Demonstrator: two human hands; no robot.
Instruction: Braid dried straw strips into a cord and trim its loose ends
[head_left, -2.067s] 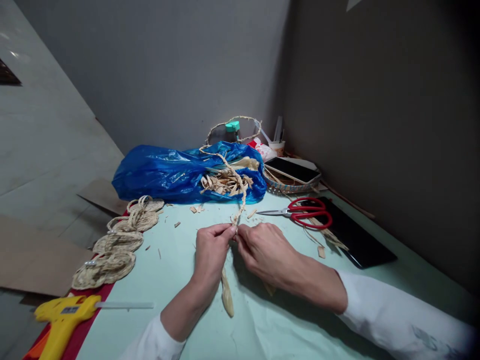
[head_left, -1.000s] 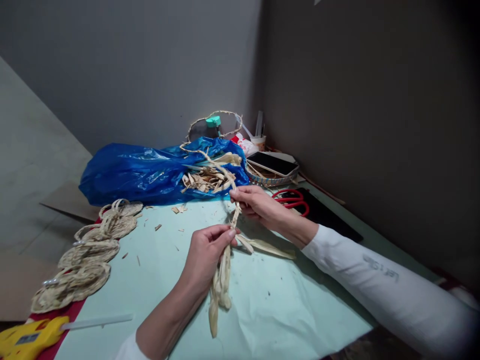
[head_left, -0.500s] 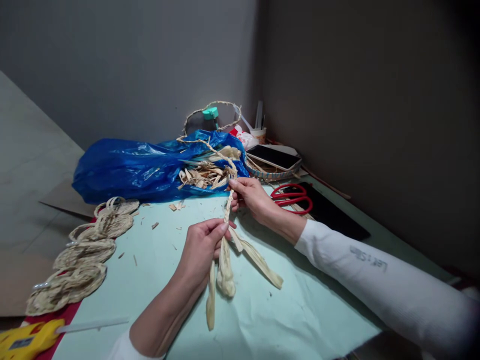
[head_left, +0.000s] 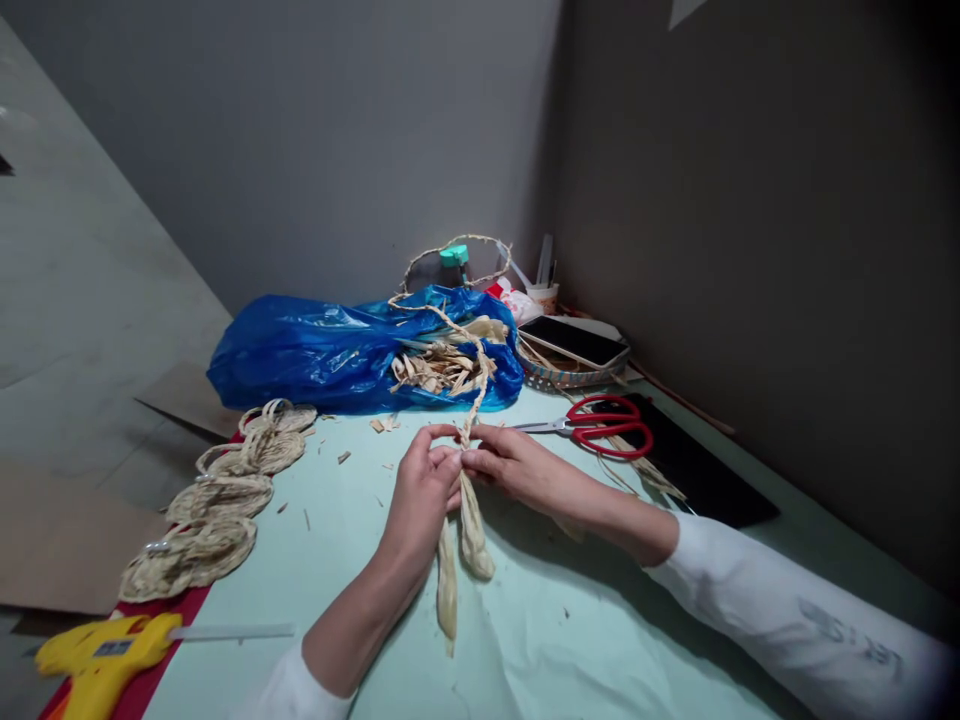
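A braid of pale dried husk (head_left: 480,385) runs from a loop at the back, over a blue bag, down to my two hands. My left hand (head_left: 424,490) is closed on the lower end of the braid, thumb and fingers pinched together. Right beside it, my right hand (head_left: 525,465) pinches the same spot from the other side. Loose husk strips (head_left: 474,540) hang below the fingers toward the table. The third strip is mostly hidden behind my right hand and wrist.
The blue plastic bag (head_left: 300,350) holds more husks. Red-handled scissors (head_left: 611,428) lie at right, by a black flat sheet (head_left: 705,480) and a phone (head_left: 574,342). Sandals woven from husk (head_left: 187,555) line the left edge, near a yellow glue gun (head_left: 112,650).
My right hand has slid down the braid to meet my left hand where the strips part. The view has shifted, so the table's things appear further right and slightly lower.
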